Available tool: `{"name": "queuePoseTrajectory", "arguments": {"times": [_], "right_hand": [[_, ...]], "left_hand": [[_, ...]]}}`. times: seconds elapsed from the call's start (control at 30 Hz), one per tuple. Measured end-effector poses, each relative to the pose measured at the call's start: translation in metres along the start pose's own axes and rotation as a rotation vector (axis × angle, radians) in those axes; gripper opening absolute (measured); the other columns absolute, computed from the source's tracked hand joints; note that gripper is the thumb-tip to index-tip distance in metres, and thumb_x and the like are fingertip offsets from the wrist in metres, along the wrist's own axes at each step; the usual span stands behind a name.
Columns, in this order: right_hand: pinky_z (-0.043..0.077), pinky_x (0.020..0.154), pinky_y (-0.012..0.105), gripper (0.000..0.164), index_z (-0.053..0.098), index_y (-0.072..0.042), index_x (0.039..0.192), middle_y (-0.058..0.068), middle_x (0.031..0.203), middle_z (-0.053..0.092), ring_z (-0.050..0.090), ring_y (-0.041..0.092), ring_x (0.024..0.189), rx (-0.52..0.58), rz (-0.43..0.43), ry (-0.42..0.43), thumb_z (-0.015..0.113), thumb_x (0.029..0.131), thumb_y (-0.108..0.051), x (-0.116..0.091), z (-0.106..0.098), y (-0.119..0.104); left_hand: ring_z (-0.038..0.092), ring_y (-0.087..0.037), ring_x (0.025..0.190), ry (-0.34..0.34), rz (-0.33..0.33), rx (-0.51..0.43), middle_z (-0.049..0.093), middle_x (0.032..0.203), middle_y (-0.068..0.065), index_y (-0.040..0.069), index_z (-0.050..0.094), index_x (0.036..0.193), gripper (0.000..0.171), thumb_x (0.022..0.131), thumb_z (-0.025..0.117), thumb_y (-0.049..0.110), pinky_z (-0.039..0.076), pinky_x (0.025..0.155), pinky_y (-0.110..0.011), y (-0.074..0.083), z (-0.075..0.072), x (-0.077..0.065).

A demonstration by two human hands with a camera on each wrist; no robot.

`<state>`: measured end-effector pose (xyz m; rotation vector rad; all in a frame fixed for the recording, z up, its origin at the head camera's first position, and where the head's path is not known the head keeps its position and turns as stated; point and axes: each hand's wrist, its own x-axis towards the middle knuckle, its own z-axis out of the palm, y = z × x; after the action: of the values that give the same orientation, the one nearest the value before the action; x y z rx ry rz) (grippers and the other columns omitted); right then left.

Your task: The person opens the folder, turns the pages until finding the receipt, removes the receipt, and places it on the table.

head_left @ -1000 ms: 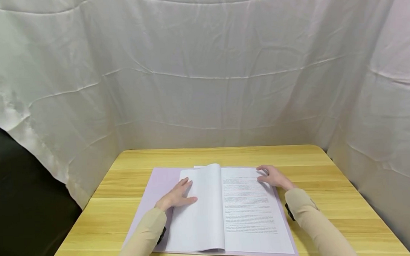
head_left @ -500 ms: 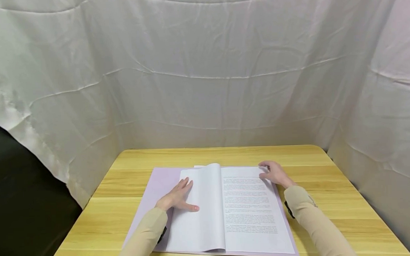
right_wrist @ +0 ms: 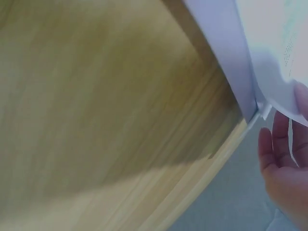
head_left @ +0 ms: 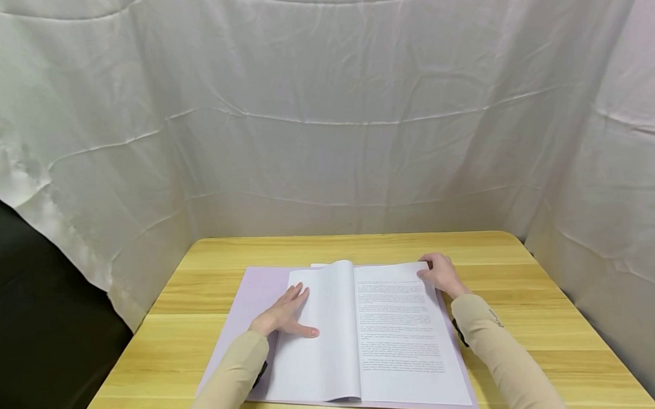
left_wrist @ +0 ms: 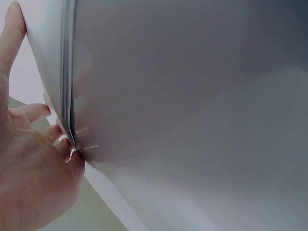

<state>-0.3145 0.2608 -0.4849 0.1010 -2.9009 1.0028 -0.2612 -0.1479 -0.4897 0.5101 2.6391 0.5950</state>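
Observation:
A lilac folder [head_left: 262,285] lies spread on the table with a stack of white sheets in it. The blank backs of the turned sheets [head_left: 311,367] cover part of its left half, bulging near the middle fold. On them rests my left hand [head_left: 282,314], fingers spread. The left wrist view shows this hand [left_wrist: 38,163] beside the layered sheet edges [left_wrist: 67,57]. At the top right corner of the printed page [head_left: 399,340], my right hand [head_left: 440,274] pinches the paper. In the right wrist view the page corner [right_wrist: 274,77] curls up, thumb above and fingers below.
The folder sits near the front of a wooden table [head_left: 515,294] with rounded far corners. Pale cloth curtains [head_left: 326,156] hang behind and on both sides. A dark area [head_left: 34,323] shows at the far left. A white paper edge [head_left: 319,265] peeks out above the folder.
My right hand has moved slightly up and right at the page's corner, and the corner now lifts in its grip. My left thumb has slid a little downward; the left hand otherwise stays.

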Motion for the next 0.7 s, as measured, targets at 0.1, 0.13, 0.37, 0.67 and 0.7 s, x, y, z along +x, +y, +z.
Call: {"name": "queuePoseTrajectory", "arguments": {"times": [0.1, 0.13, 0.37, 0.67, 0.7], "right_hand": [[0.043, 0.074, 0.033, 0.022, 0.070, 0.008, 0.107, 0.020, 0.095, 0.069, 0.055, 0.028, 0.085, -0.016, -0.016, 0.008, 0.068, 0.090, -0.005, 0.0008, -0.0005, 0.0011], [0.041, 0.072, 0.032, 0.021, 0.071, 0.008, 0.105, 0.019, 0.092, 0.068, 0.055, 0.027, 0.083, -0.020, -0.018, 0.009, 0.068, 0.090, -0.006, 0.0007, -0.0006, 0.0012], [0.038, 0.069, 0.029, 0.020, 0.070, 0.008, 0.103, 0.016, 0.088, 0.065, 0.053, 0.026, 0.081, -0.038, -0.030, 0.007, 0.070, 0.091, -0.008, -0.0003, -0.0021, 0.0012], [0.034, 0.063, 0.028, 0.018, 0.067, 0.007, 0.098, 0.012, 0.080, 0.058, 0.048, 0.023, 0.075, -0.014, -0.012, 0.013, 0.069, 0.092, -0.010, -0.0015, -0.0024, 0.0006], [0.034, 0.063, 0.028, 0.018, 0.066, 0.007, 0.098, 0.012, 0.080, 0.057, 0.048, 0.022, 0.075, -0.005, -0.009, 0.015, 0.069, 0.092, -0.010, -0.0018, -0.0026, 0.0004]], "left_hand": [[0.005, -0.038, 0.159, -0.003, 0.001, 0.006, 0.006, 0.171, -0.017, 0.007, 0.018, 0.161, 0.116, 0.077, 0.082, 0.055, 0.016, 0.127, -0.059, 0.0001, -0.0003, 0.0002], [0.005, -0.038, 0.159, -0.004, 0.001, 0.008, 0.006, 0.171, -0.017, 0.007, 0.018, 0.161, 0.116, 0.078, 0.082, 0.055, 0.016, 0.127, -0.059, 0.0008, -0.0008, -0.0006], [0.005, -0.038, 0.159, -0.011, -0.004, 0.014, 0.005, 0.171, -0.017, 0.006, 0.018, 0.161, 0.115, 0.078, 0.082, 0.054, 0.016, 0.128, -0.058, 0.0032, -0.0025, -0.0022], [0.004, -0.038, 0.159, -0.012, 0.001, -0.002, 0.005, 0.171, -0.017, 0.007, 0.018, 0.161, 0.115, 0.078, 0.081, 0.054, 0.015, 0.127, -0.059, 0.0010, -0.0024, -0.0021], [0.003, -0.038, 0.159, -0.015, -0.001, -0.004, 0.004, 0.171, -0.016, 0.007, 0.018, 0.161, 0.115, 0.078, 0.081, 0.055, 0.014, 0.128, -0.059, 0.0007, -0.0023, -0.0018]]}}
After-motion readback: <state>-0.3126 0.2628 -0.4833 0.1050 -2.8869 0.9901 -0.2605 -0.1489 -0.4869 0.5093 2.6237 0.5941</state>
